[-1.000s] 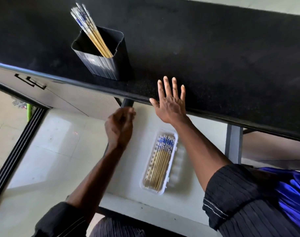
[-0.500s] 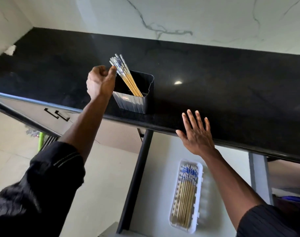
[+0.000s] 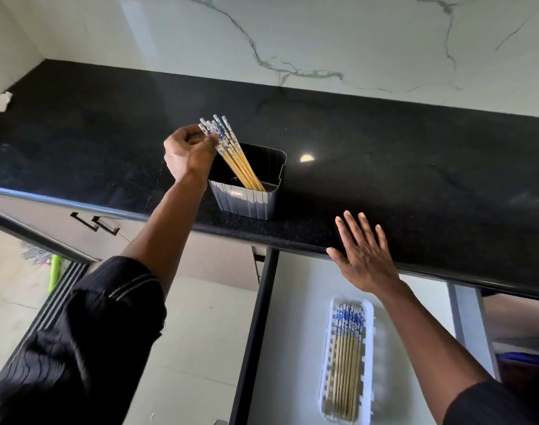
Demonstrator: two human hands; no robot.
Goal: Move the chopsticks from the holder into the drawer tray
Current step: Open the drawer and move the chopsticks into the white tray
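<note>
1 second ago our left hand [image 3: 190, 154] was down by the open drawer [image 3: 295, 332]. 0.5 seconds ago it had come up beside the holder [image 3: 246, 200], curled but clear of the sticks. Now its fingers are curled in, and thumb and fingertips [image 3: 211, 139] pinch the blue-patterned tops of the chopsticks [image 3: 231, 154]. We cannot tell how many of them are inside the pinch.

The chopsticks are not lifted yet. Their plain ends sit down inside the holder, and they lean toward our left over its rim. The holder stands on the black counter [image 3: 415, 179], near the front edge.

Our right hand [image 3: 366, 259] has not moved across the 3 pictures. It lies flat on the counter edge, fingers straight and spread, and holds nothing. Below it, in the drawer, the white tray [image 3: 371, 332] already carries a batch [image 3: 346, 357] laid side by side, patterned ends toward the counter.

We judge that the reach is over and the grasp has begun on another load. Next comes a lift up and out of the holder, then a carry down to the tray. A loose pinch could drop a stick on the way.
</note>
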